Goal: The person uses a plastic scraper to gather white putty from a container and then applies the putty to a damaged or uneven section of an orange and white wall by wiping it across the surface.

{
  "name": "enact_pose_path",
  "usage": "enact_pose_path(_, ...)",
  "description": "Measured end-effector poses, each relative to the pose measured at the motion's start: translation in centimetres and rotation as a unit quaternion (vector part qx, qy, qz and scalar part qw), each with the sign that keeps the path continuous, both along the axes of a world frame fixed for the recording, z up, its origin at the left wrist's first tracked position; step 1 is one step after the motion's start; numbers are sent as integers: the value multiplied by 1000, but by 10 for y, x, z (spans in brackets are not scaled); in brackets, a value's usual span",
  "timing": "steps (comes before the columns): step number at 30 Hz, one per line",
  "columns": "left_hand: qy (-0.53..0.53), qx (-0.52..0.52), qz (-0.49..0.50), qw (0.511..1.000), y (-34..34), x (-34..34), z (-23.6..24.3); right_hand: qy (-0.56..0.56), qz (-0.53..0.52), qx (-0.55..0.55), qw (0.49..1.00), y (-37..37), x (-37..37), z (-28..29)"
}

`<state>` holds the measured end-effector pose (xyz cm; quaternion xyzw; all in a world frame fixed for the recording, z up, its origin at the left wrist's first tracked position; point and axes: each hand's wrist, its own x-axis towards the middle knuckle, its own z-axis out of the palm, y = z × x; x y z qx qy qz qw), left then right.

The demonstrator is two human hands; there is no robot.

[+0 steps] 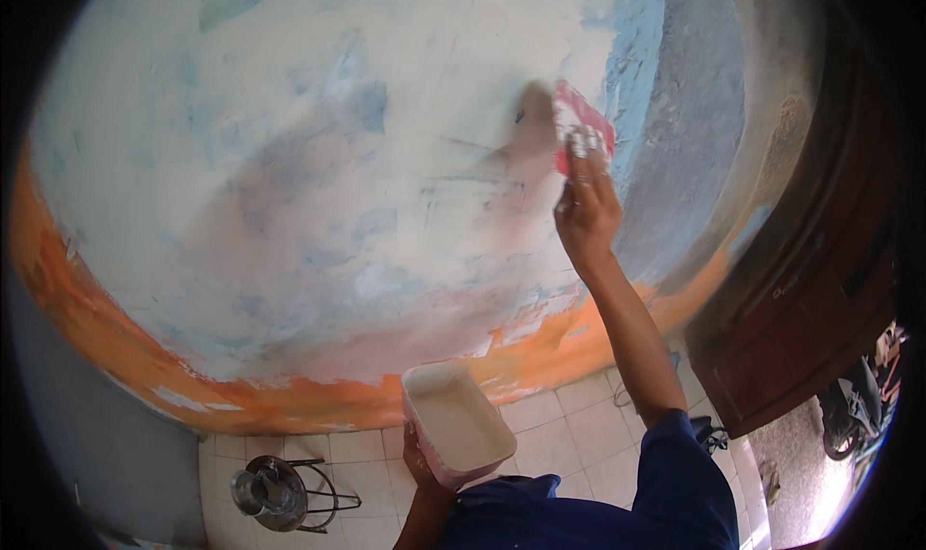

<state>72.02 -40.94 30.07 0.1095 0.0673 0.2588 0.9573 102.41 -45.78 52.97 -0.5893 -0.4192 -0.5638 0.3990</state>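
My right hand [588, 213] is raised to the wall [434, 116], its fingers closed over a flat red putty spreader [600, 124] smeared with white. The spreader's left edge is at the wall surface, though contact cannot be made out exactly. Patchy white filler covers much of the wall, with blue, grey and orange paint showing around it. Low in front of me, my left hand [417, 456] grips the left side of a pinkish rectangular tub [471, 476]. Off-white putty [463, 429] lies in the tub. Some of the left fingers are hidden behind it.
A round stool [287, 519] with metal legs stands at the lower left, bearing a metal vessel [247, 492]. Pale tiles [550, 444] cover the floor. To the right are a dark red-brown door [820, 319] and, beyond it, a parked motorcycle [849, 410].
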Motion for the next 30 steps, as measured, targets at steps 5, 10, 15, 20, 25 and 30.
enact_pose_path(5, 20, 14, 37, 999, 4, -6, -5, -54, -42, -141, 988, 29, 31, -43)
enact_pose_path(10, 34, 12, 59, 998, 5, -13, -15, -19, 1, -239, 971, 3, 20, -128)
enact_pose_path(15, 47, 33, 80, 995, 18, -12, -42, -66, 1, -138, 988, -16, 8, -63)
enact_pose_path(20, 63, 38, 64, 995, 21, -19, -53, -88, -14, -113, 990, 9, 33, 14)
enact_pose_path(25, 56, 41, 67, 995, 14, -20, -37, -39, 13, -239, 970, 13, 21, -100)
enact_pose_path(30, 74, 49, 93, 992, 14, -24, -40, -36, 44, -276, 959, -16, -9, -127)
